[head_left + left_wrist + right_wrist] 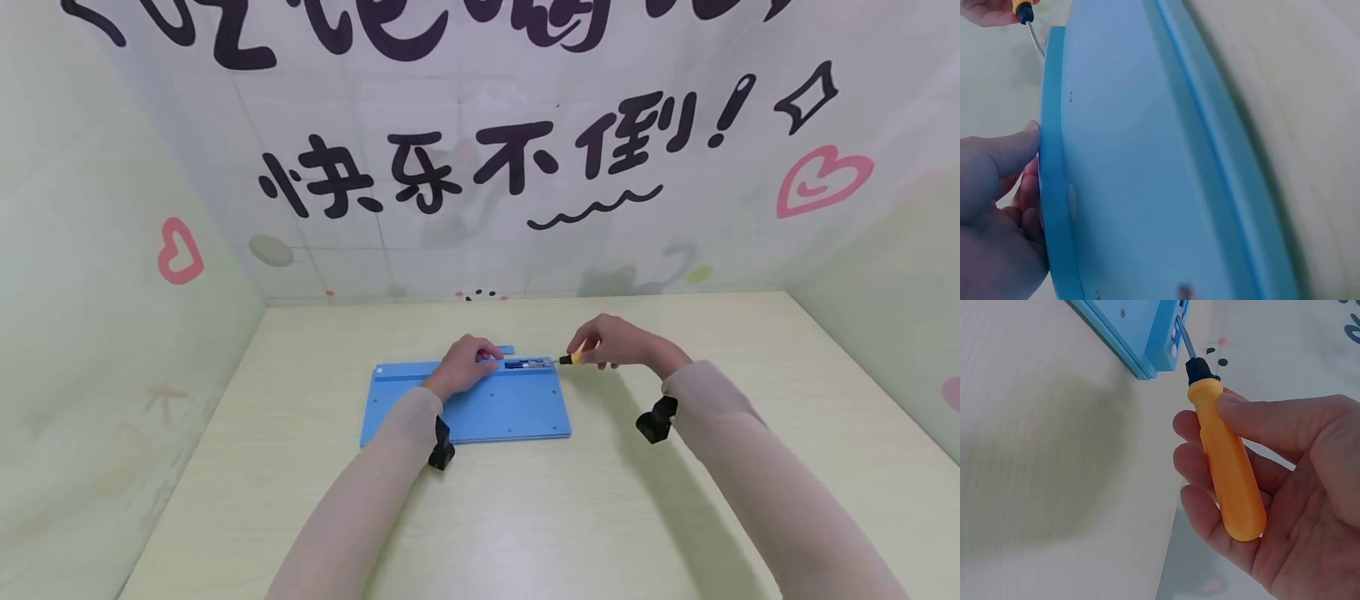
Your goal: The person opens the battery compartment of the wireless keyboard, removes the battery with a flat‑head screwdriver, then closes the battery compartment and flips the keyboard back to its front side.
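A blue keyboard [517, 408] lies face down on the table, with small screws in its flat underside. Along its far raised edge is an uncovered compartment [527, 364] with dark and silvery parts inside. My left hand [463, 365] holds that edge left of the compartment; in the left wrist view its thumb [1019, 150] presses the rim and the fingers curl beside it. My right hand [618, 342] grips a screwdriver [1232, 469] by its yellow-orange handle. The screwdriver's metal shaft reaches to the right end of the compartment, its tip at the keyboard's corner.
Just behind the keyboard lies a small blue strip [507, 349], partly hidden by my left hand. The pale wood table [540, 517] meets a printed backdrop [465, 250] at the back, with pale walls at both sides. A black wrist camera hangs under each sleeve.
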A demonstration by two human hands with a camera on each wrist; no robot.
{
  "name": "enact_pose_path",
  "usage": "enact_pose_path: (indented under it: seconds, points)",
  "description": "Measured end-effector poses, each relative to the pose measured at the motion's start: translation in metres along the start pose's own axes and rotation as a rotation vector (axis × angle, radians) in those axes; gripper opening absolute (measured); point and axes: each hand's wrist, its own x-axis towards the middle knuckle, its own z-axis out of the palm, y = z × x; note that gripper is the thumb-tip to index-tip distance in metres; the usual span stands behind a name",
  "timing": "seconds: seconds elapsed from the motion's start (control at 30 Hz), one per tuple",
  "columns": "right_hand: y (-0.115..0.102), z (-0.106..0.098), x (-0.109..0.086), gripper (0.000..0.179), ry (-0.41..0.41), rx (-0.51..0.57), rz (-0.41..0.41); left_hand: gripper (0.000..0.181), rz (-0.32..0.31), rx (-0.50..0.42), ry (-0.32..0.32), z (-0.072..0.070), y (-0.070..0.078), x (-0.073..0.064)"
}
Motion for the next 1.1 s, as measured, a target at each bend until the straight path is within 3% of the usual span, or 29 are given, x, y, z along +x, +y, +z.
enact_pose_path:
  seconds: [0.37,0.57,1.1]
  points:
    - [-0.002,0.02,-0.015,0.025,-0.009,-0.051,-0.024,0.013,0.006,0.06,-0.034,-0.002,0.004,0.004]
    - [0.0,0.028,-0.022,0.027,0.003,-0.059,-0.042,0.014,0.015,0.15,-0.067,-0.002,0.011,0.005]
    - [0.007,0.044,-0.042,0.03,0.109,-0.023,-0.018,0.03,0.222,0.52,-0.231,0.007,0.037,0.014]
